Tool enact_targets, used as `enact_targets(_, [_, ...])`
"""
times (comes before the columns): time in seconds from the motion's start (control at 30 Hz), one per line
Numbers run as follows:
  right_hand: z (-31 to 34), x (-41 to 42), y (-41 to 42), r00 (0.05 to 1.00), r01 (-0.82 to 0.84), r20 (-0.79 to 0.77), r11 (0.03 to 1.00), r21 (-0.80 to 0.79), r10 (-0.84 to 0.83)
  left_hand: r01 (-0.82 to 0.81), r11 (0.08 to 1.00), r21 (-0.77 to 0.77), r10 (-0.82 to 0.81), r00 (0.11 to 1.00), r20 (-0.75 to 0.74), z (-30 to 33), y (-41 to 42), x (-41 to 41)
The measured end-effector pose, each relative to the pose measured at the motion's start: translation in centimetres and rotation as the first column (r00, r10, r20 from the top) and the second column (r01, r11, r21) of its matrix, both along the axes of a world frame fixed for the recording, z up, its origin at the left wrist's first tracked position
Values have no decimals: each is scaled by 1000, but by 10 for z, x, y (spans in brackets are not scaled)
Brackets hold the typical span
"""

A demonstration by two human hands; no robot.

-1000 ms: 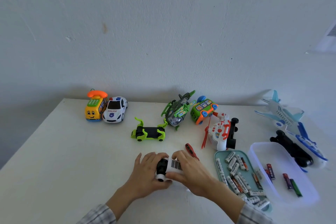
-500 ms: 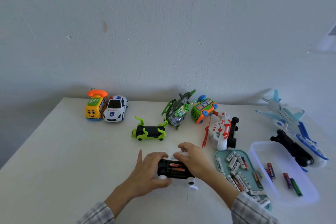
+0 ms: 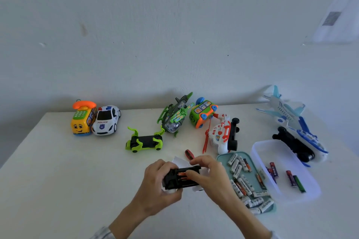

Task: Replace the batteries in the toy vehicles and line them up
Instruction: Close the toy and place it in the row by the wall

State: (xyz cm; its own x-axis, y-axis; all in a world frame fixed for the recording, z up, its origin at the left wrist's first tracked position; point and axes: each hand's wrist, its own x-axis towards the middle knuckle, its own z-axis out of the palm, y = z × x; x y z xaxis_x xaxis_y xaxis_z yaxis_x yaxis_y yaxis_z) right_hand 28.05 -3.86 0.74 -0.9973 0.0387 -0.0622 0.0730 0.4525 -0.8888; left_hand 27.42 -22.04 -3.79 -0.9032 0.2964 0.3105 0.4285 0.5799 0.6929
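Reading "POLICE" on white car, "Heybright" on batteries.

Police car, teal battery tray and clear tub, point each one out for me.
police car [image 3: 105,120], head view, on its hood.
teal battery tray [image 3: 223,158], head view, on its far-left rim.
clear tub [image 3: 258,146], head view, on its far-left wall.

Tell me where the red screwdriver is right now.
The red screwdriver lies on the table just beyond the right hand, left of the teal battery tray.

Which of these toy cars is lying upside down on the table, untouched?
The green car, alone mid-table: black underside up, wheels in the air. The police car and yellow bus stand upright.
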Motion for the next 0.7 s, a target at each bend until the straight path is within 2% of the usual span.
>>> enact_targets(0.4, [57, 8, 61, 941, 213, -269, 977, -4, -206, 101, 993, -69, -116, 958, -262, 65, 81, -21])
enact_targets(0.5, [61, 10, 75, 923, 257, -317, 963, 85, -219, 122, 989, -81, -141, 944, -298, 68, 102, -25])
enact_targets(0.6, [61, 11, 91, 903, 291, -381, 936, 200, -199, 157, 985, -68, -170, 940, -297, 68, 124, -27])
enact_targets(0.7, [60, 13, 109, 901, 281, -390, 941, 188, -191, 185, 982, -47, -191, 950, -247, 65, 141, -27])
